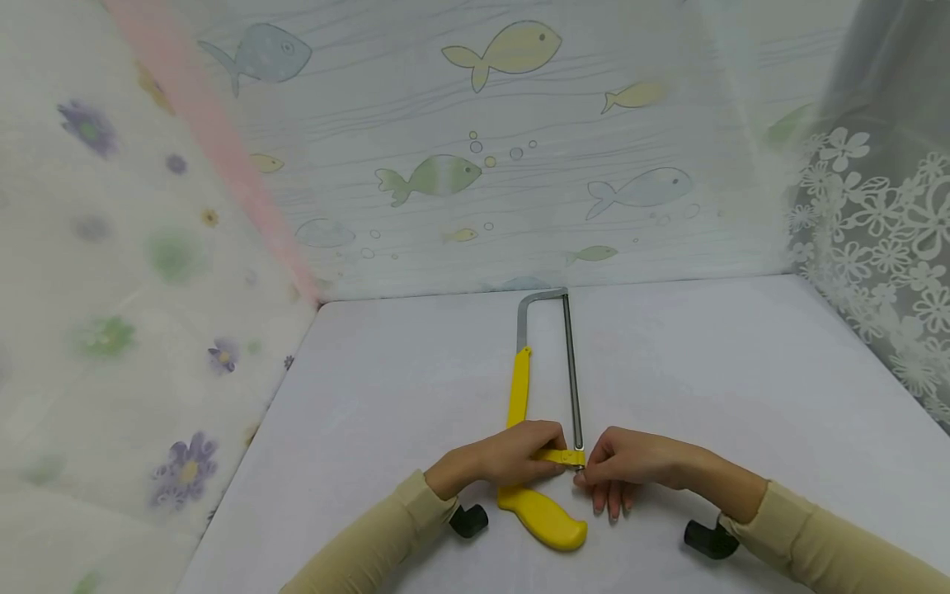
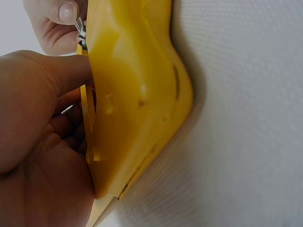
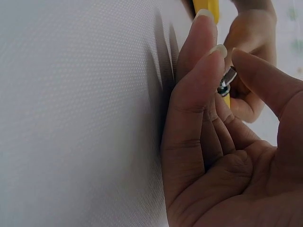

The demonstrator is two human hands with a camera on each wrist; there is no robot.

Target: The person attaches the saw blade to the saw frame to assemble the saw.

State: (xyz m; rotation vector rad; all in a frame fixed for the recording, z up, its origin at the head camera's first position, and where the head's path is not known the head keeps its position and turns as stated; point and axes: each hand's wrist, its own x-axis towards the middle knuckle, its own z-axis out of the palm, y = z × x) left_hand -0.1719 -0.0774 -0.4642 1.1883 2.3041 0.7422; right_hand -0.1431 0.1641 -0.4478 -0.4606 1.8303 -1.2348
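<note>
A hacksaw lies on the white table, its yellow handle (image 1: 545, 520) toward me and its grey bow (image 1: 523, 326) pointing away. The blade (image 1: 571, 371) runs along its right side. My left hand (image 1: 515, 454) grips the yellow frame just ahead of the handle, fingers curled around the crosspiece (image 1: 560, 455) that bears the blade's near end. At that end a small metal wing nut (image 3: 227, 81) sticks out. My right hand (image 1: 631, 462) pinches at it with thumb and forefinger, its other fingers hanging near the tabletop. The left wrist view shows the handle (image 2: 137, 94) close up.
A white cloth covers the table (image 1: 401, 371). Behind it hangs a curtain (image 1: 445, 247) printed with fish, with a flowered curtain (image 1: 148, 330) on the left and white lace (image 1: 853, 239) on the right. Black wrist mounts (image 1: 710, 539) sit below both forearms.
</note>
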